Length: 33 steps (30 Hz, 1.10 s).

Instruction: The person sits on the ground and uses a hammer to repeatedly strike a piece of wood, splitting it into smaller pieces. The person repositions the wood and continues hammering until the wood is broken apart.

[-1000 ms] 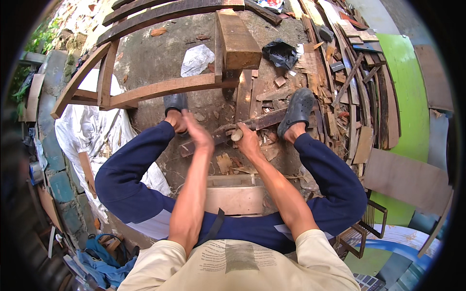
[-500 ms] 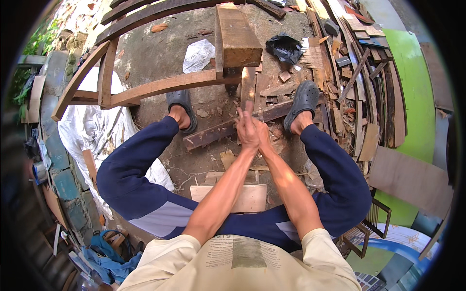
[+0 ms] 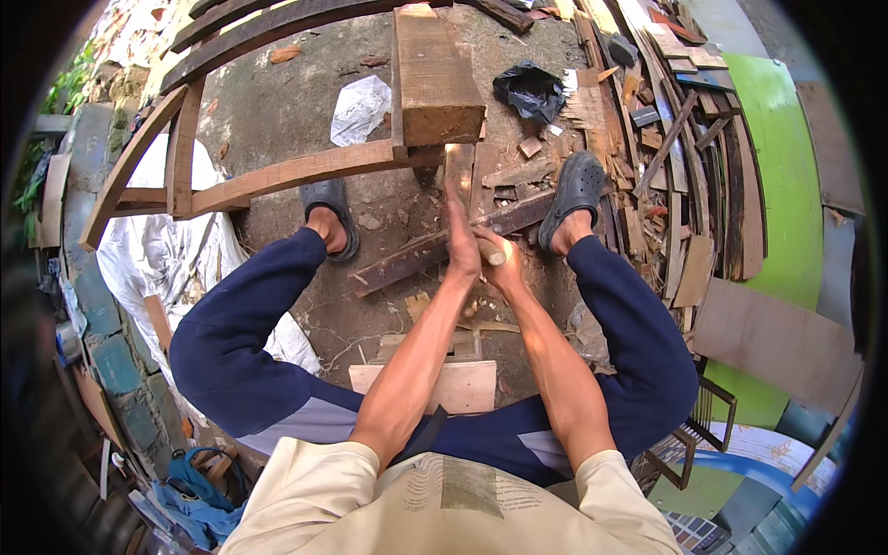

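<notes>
My left hand [image 3: 462,239] reaches forward between my feet, its fingers straight along a short pale wooden slat [image 3: 459,169] that stands upright on the ground. My right hand [image 3: 504,270] is pressed against the left one and grips a round wooden handle [image 3: 491,251]; the handle's other end is hidden by the hands. Under both hands a long dark plank [image 3: 407,262] lies slanting across the ground from my left foot toward my right foot. Just beyond the slat a thick wooden block [image 3: 430,79] rests on a curved wooden frame [image 3: 277,176].
I sit on a low wooden stool [image 3: 458,384] with my legs spread, in dark clogs [image 3: 573,185]. Wood offcuts and slats are piled at the right [image 3: 675,157] beside a green board [image 3: 782,185]. A white sheet [image 3: 171,259] lies left; a black bag [image 3: 529,90] lies behind.
My hands, apart over the dark plank a second ago, have come together and moved forward. The pale slat now stands upright under my left hand.
</notes>
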Available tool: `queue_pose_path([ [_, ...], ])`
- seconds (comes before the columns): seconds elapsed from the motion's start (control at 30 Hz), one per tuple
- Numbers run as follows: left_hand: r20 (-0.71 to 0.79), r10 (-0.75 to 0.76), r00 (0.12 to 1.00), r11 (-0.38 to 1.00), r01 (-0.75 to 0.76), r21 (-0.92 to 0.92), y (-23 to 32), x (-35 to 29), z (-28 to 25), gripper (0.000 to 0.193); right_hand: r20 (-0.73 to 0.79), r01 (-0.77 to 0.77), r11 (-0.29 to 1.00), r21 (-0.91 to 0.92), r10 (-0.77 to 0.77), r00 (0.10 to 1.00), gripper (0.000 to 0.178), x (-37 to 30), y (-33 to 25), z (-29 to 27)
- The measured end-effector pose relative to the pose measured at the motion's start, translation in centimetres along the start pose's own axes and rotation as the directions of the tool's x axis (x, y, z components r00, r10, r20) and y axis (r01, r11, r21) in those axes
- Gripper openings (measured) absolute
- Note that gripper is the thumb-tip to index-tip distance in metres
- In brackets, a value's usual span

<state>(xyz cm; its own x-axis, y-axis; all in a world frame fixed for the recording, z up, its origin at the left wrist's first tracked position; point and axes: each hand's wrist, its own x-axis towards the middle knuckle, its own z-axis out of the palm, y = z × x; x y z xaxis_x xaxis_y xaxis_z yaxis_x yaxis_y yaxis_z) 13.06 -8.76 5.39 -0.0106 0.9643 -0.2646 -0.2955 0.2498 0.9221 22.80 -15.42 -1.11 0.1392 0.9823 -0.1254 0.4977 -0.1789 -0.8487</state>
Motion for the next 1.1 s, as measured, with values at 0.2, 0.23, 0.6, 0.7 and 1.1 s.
queue_pose_path([
  [0.2, -0.306, 0.118, 0.945, 0.988, -0.081, 0.131, -0.7, 1.1, -3.1, 0.077, -0.118, 0.006, 0.999, -0.048, -0.011, 0.993, 0.034, 0.5, 0.1, -0.3],
  [0.23, -0.31, 0.169, 0.936, 0.972, -0.106, 0.209, -1.6, 1.2, -2.0, 0.076, -0.041, -0.031, 0.992, -0.126, 0.026, 0.999, 0.033, 0.7, -0.4, -0.8],
  [0.6, 0.185, 0.161, 0.97, 0.878, -0.226, 0.422, -1.6, -7.2, 10.1, 0.046, -0.094, -0.125, 0.398, 0.909, 0.488, 0.868, 0.04, -2.0, -0.7, -9.2],
  [0.7, -0.158, 0.056, 0.986, 0.737, 0.066, 0.673, -5.0, -5.6, 1.7, 0.04, -0.05, -0.418, 0.687, 0.595, 0.551, 0.833, 0.021, -2.2, 4.3, -6.5],
  [1.1, -0.173, -0.841, 0.512, 0.496, 0.859, 0.128, -9.2, -7.6, -13.6, 0.021, 0.358, -0.693, 0.459, 0.556, 0.621, 0.698, 0.025, -7.1, 0.0, -0.2],
])
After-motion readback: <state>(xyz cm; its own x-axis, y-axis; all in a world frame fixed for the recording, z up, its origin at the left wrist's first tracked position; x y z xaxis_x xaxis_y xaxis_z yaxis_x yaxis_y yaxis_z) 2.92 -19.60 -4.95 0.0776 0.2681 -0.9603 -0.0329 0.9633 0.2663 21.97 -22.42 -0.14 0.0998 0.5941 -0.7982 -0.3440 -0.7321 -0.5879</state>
